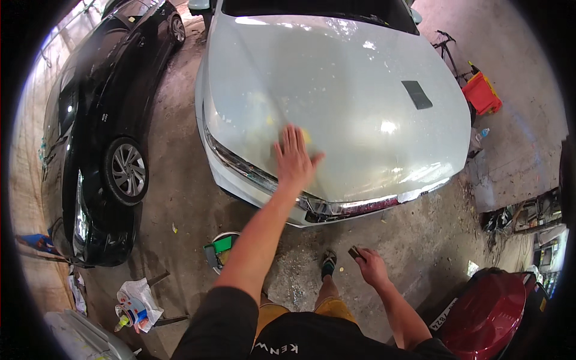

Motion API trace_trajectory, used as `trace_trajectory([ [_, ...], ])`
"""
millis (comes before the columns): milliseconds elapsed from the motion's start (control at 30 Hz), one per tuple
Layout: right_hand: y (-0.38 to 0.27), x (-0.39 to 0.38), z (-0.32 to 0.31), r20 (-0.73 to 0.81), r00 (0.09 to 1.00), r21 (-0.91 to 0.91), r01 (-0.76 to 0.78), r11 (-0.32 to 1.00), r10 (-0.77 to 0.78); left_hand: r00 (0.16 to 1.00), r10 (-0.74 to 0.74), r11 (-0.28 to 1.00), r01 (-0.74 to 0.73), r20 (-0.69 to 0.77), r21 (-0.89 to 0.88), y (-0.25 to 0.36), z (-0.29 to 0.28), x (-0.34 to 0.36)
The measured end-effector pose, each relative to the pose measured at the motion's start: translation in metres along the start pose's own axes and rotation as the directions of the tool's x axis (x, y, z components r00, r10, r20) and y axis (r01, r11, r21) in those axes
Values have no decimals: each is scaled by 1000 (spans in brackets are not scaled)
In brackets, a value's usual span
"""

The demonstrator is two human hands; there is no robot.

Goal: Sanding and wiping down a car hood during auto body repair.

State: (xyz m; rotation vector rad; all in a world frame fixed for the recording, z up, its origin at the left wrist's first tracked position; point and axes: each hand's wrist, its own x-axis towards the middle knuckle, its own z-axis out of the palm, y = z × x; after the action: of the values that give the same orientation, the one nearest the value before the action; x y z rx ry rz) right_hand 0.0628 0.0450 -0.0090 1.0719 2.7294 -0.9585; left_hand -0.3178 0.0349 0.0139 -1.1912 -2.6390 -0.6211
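Note:
A white car's hood (354, 138) fills the upper middle, its paint dull and patchy with yellowish spots. My left hand (294, 159) is stretched over the hood's front left part, palm down with fingers extended; it appears to lie flat on the surface. Lower right, clear of the car, my right hand (373, 269) grips a small dark brownish block (355, 252) by one end. A dark grey rectangular sheet (417, 95), like sandpaper, lies on the right side of the hood.
A black car (102, 114) stands on the left. Near my left forearm is a bucket (211, 257) with a green item (222, 244). A white bag (144, 297) lies lower left, a dark red motorbike (486, 315) stands lower right. A red-and-yellow object (482, 94) sits beyond the hood.

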Motion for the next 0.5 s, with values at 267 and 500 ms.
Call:
trace_trajectory([
  [267,32,-46,-32,-62,964,156,-246,957,258,974,-228,973,228,8,-40,1,2,50],
  [500,27,-15,-21,-70,993,41,-92,995,95,991,-96,995,96,90,2,33,-1,-51],
])
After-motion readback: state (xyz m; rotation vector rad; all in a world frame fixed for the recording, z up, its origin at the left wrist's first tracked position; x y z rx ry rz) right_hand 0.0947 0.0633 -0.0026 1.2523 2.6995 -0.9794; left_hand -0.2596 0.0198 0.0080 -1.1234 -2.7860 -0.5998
